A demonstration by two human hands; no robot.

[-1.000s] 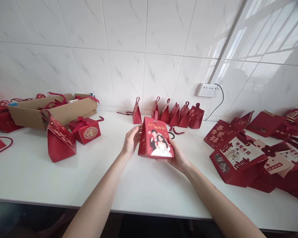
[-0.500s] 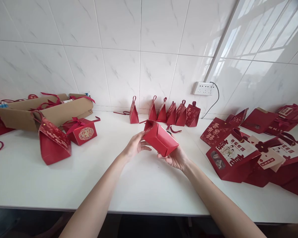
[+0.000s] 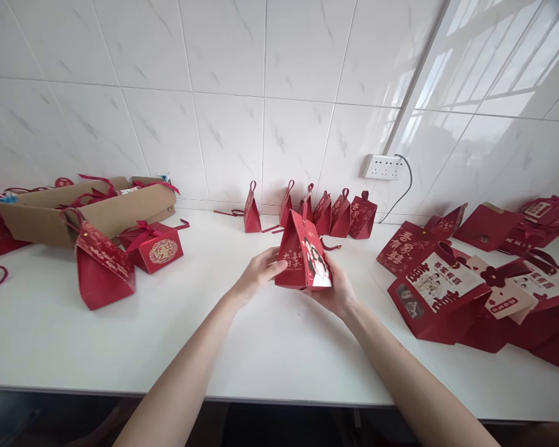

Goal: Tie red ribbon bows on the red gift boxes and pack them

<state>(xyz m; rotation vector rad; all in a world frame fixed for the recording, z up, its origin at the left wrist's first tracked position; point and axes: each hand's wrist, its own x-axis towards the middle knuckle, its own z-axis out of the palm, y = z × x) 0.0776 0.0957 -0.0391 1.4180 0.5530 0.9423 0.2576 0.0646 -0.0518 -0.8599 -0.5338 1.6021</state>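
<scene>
Between my hands, a red gift box stands upright, slightly above or at the white tabletop; I cannot tell which. It has a peaked top with a loop, gold lettering on its left face and a printed couple on its right face. My left hand grips its left side, thumb on the front face and fingers partly hidden behind. My right hand holds the right side and reaches under the lower edge, most of its fingers out of sight behind the box.
Several small red boxes stand along the tiled wall, ribbons beside them. On the left are a cardboard box of ribbons, a peaked red box and a bow-tied box. Larger red boxes crowd the right, below a power strip.
The gift box has turned from lying tilted with its base toward me to upright, printed faces showing. My left thumb now rests on its front. Both hands stay near the same place.
</scene>
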